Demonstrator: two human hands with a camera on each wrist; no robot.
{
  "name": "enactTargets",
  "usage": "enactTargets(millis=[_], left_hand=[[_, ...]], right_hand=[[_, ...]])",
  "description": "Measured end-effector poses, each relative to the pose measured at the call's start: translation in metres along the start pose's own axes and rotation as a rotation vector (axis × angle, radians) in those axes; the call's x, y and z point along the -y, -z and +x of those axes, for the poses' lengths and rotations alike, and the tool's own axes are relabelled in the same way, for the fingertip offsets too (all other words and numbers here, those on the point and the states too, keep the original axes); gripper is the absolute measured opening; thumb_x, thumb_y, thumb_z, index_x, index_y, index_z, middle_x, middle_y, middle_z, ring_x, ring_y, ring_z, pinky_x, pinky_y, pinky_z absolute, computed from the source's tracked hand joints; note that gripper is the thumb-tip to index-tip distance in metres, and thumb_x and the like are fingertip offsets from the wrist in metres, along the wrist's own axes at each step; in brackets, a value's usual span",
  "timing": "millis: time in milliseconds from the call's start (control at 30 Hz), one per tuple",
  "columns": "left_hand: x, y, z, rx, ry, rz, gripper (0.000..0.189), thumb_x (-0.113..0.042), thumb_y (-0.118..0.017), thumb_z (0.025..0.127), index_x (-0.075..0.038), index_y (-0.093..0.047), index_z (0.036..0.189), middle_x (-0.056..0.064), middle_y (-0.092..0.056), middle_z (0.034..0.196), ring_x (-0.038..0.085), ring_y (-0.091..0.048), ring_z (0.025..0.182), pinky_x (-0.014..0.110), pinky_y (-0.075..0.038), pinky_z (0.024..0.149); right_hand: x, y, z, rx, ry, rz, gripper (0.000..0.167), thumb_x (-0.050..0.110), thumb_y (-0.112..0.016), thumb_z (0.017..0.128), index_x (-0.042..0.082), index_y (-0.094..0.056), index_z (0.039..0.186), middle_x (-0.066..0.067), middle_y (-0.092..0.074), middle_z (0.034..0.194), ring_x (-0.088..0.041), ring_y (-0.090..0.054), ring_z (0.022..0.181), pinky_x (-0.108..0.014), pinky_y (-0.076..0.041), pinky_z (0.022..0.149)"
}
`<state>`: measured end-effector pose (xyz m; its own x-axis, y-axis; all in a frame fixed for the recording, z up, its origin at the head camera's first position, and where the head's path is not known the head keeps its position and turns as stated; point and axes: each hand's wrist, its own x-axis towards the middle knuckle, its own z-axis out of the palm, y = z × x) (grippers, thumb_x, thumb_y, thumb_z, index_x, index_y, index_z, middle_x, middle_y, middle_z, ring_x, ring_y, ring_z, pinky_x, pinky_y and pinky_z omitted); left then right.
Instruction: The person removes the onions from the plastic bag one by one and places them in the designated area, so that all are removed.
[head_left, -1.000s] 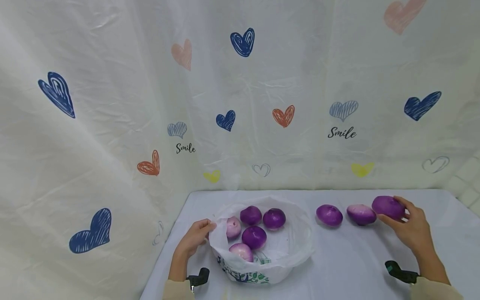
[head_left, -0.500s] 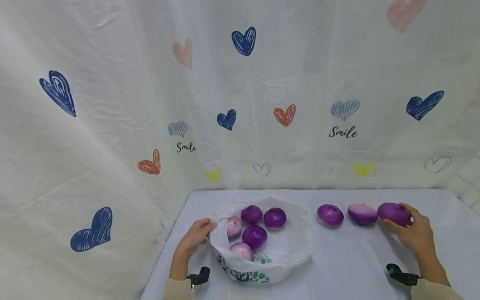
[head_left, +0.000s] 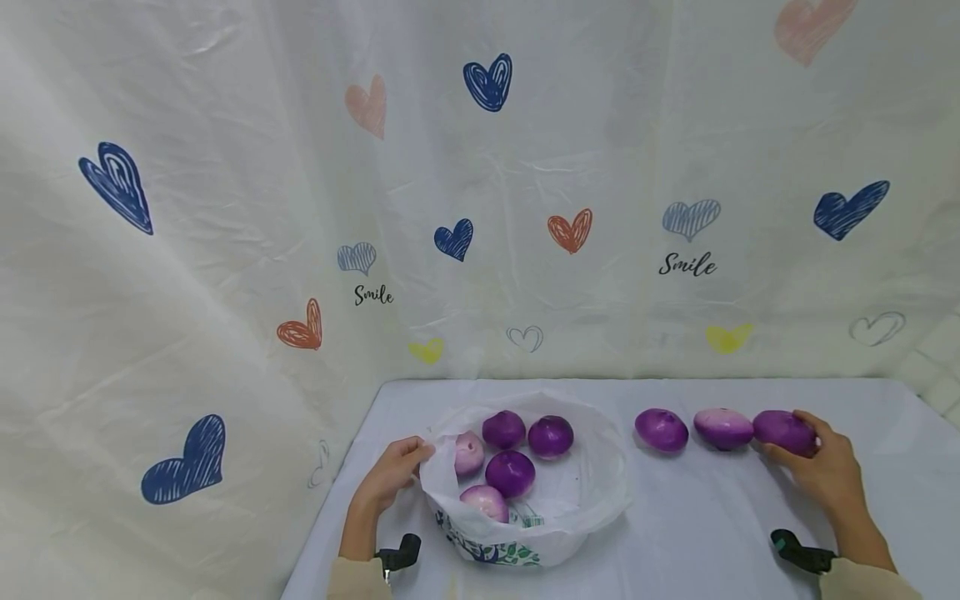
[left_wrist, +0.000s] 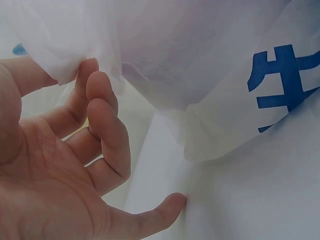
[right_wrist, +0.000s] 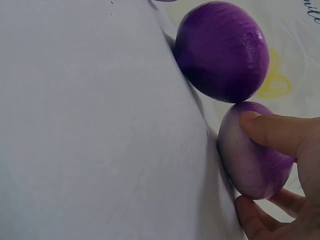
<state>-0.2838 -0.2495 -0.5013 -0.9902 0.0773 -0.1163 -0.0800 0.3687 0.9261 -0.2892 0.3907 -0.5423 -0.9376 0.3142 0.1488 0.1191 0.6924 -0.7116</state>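
Observation:
My left hand (head_left: 386, 479) pinches the left rim of a white plastic bag (head_left: 562, 548) between thumb and fingertips. In the left wrist view the little finger sticks out, away from the bag film (left_wrist: 210, 120). The bag stands wide open, with several purple onions (head_left: 510, 473) inside, two of them paler. On the right, my right hand (head_left: 832, 467) grips a purple onion (head_left: 783, 432) that rests on the table. The right wrist view shows the thumb across this onion (right_wrist: 245, 160), whose end meets the neighbouring onion (right_wrist: 222, 52).
Left of the held onion, a pale-topped onion (head_left: 723, 428) and a dark purple one (head_left: 661, 431) complete a row of three near the back edge of the white-covered table (head_left: 690, 525). Behind rises a white curtain (head_left: 615, 317) printed with hearts.
My right hand has lowered its onion onto the table, then slid it slightly left against the middle one. The left hand and the bag have stayed put.

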Motion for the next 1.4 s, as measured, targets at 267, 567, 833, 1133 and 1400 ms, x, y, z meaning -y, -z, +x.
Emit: enactTargets(millis=[267,567,833,1133,1400], left_hand=[[-0.001,0.000,-0.001,-0.001,-0.004,-0.014,0.028,-0.031,-0.061,0.102,-0.005,-0.063,0.094,0.000,-0.054,0.079,0.019,-0.054,0.080,0.036,-0.041,0.073],[0.000,0.001,-0.001,-0.004,-0.003,-0.014,0.028,-0.032,-0.061,0.102,-0.005,-0.063,0.093,0.001,-0.054,0.079,0.019,-0.054,0.079,0.037,-0.042,0.073],[0.001,0.001,-0.001,-0.002,0.005,-0.015,0.027,-0.033,-0.061,0.102,-0.007,-0.063,0.094,0.000,-0.055,0.081,0.019,-0.055,0.080,0.037,-0.042,0.074],[0.002,0.000,-0.001,-0.002,-0.003,-0.012,0.028,-0.033,-0.061,0.102,-0.006,-0.062,0.093,0.000,-0.054,0.080,0.019,-0.055,0.080,0.038,-0.042,0.075],[0.002,0.000,0.000,-0.004,-0.002,-0.005,0.029,-0.033,-0.060,0.102,-0.006,-0.063,0.093,0.000,-0.055,0.080,0.019,-0.055,0.079,0.038,-0.042,0.074]], right_hand=[[0.004,0.000,-0.001,0.029,0.013,-0.004,0.087,0.033,-0.070,0.096,-0.006,-0.021,0.157,-0.052,-0.028,0.139,-0.067,-0.038,0.120,-0.077,-0.035,0.095],[0.009,0.001,0.000,0.056,0.047,-0.019,0.087,0.034,-0.069,0.097,-0.007,-0.021,0.156,-0.052,-0.029,0.140,-0.066,-0.040,0.118,-0.075,-0.036,0.093],[0.012,0.003,-0.003,0.114,0.045,-0.026,0.091,0.041,-0.067,0.097,-0.006,-0.018,0.157,-0.052,-0.026,0.139,-0.067,-0.039,0.117,-0.075,-0.037,0.091],[0.010,0.002,-0.001,0.138,0.019,-0.034,0.095,0.044,-0.065,0.097,-0.006,-0.013,0.158,-0.051,-0.025,0.141,-0.067,-0.038,0.120,-0.075,-0.038,0.092],[0.008,0.002,-0.001,0.146,0.041,-0.030,0.095,0.044,-0.065,0.098,-0.009,-0.012,0.157,-0.052,-0.025,0.139,-0.067,-0.039,0.118,-0.076,-0.039,0.092]])
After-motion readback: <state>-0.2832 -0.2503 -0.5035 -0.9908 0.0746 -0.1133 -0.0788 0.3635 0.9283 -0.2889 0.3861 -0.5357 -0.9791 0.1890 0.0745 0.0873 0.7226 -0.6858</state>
